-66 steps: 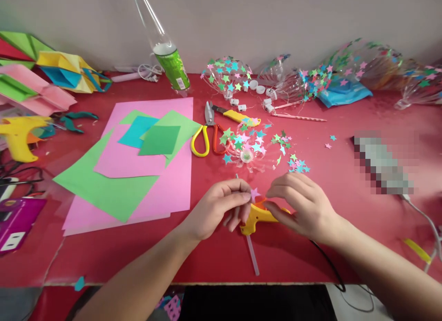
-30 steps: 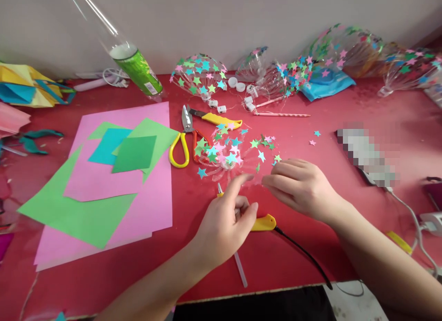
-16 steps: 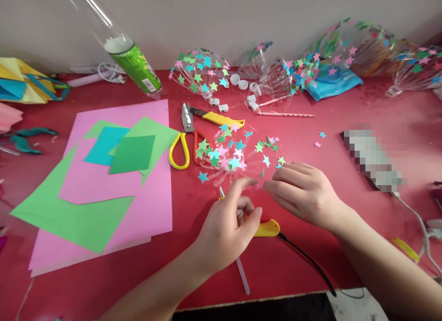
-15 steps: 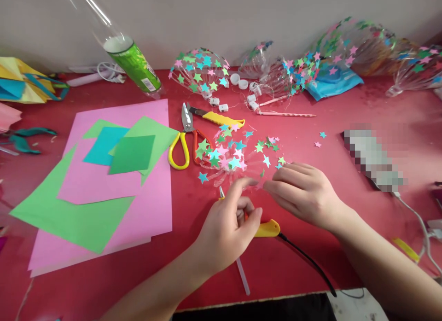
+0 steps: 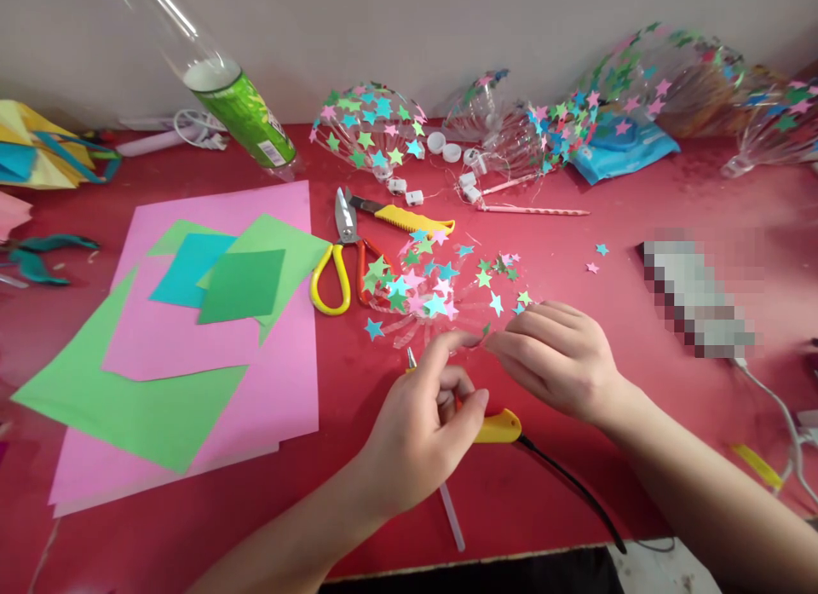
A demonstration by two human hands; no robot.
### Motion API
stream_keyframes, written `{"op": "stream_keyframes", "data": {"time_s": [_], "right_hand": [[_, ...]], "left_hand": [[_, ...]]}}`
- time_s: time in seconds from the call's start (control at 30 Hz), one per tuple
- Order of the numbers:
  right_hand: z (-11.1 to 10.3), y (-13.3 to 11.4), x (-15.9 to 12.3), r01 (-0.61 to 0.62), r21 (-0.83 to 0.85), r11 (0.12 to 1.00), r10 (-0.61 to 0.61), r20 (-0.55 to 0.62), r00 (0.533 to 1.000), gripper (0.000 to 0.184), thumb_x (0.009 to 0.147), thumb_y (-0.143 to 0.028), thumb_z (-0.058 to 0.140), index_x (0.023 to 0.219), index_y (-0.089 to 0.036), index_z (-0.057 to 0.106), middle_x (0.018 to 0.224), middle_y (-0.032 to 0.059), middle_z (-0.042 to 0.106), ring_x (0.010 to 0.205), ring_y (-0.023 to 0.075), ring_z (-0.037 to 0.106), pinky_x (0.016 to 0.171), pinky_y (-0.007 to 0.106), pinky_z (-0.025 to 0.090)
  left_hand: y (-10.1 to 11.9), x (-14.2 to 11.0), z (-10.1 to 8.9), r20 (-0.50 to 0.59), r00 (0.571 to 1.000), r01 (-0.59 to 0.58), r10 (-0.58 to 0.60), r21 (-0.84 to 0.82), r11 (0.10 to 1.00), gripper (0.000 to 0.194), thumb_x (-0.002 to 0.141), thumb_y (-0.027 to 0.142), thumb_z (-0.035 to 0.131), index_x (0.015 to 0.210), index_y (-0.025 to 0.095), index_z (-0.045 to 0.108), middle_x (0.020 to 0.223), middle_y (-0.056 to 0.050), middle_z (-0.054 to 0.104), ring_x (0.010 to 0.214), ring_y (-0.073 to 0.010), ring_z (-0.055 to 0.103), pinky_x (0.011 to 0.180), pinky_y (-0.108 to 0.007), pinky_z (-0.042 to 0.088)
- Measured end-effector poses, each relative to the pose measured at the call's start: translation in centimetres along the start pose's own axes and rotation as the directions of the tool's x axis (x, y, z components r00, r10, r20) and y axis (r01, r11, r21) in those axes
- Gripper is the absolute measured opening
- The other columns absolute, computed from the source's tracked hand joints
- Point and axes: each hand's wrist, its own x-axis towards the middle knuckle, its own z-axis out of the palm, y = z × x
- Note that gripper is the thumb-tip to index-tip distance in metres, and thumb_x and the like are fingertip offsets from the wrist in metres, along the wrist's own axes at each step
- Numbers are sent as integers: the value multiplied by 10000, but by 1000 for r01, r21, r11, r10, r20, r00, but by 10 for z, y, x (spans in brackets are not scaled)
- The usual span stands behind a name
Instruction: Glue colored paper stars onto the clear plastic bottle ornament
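My left hand (image 5: 428, 432) hovers over a yellow and red glue gun (image 5: 502, 426). Its index finger reaches toward my right fingertips, the thumb stands apart, and the other fingers curl in. My right hand (image 5: 559, 360) is closed in a pinch, palm down; anything between its fingertips is hidden. Just beyond both hands lies a clear plastic piece cut into strips (image 5: 418, 325), with paper stars (image 5: 435, 304) in pink, green and blue on it. More loose stars (image 5: 484, 279) are scattered to its right. A pale glue stick (image 5: 452, 517) pokes out below my left hand.
Pliers (image 5: 346, 223) and a yellow utility knife (image 5: 409, 219) lie beyond the strips. Coloured paper sheets (image 5: 287, 406) cover the left. A green-labelled bottle (image 5: 243, 117) and star-covered plastic domes (image 5: 369, 125) line the wall. A blurred-out device (image 5: 699, 300) with a cable lies right.
Both hands keep nearly the same pose, their fingertips close together. The view has shifted very slightly; the objects on the table stay where they were.
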Motion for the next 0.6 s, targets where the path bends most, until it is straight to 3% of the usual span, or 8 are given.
{"op": "stream_keyframes", "data": {"time_s": [0.23,0.37,0.6], "right_hand": [[5,-3,1,-20,3,1000,20,-53,998,121,872,-144,568,991,-163,567,672,-17,573,578,115,484,546,265,361],[4,-6,1,-22,-22,1000,22,-25,999,188,883,-176,567,1070,-156,567,660,-27,562,570,113,486,534,263,350],[3,-10,1,-43,-48,998,42,-33,999,192,888,-177,576,1078,-159,559,597,-57,517,516,94,426,494,254,331]], "left_hand": [[2,-1,-2,-13,1000,20,-21,-57,998,371,912,260,509,1265,229,398,665,38,551,554,-109,516,507,-233,391],[1,-1,-2,-18,1000,18,-19,-67,998,379,917,264,505,1278,235,395,675,35,547,589,-119,543,520,-237,400],[-2,1,-1,-116,993,3,3,54,999,315,918,279,491,1221,234,419,600,58,518,513,-112,509,498,-238,383]]}}
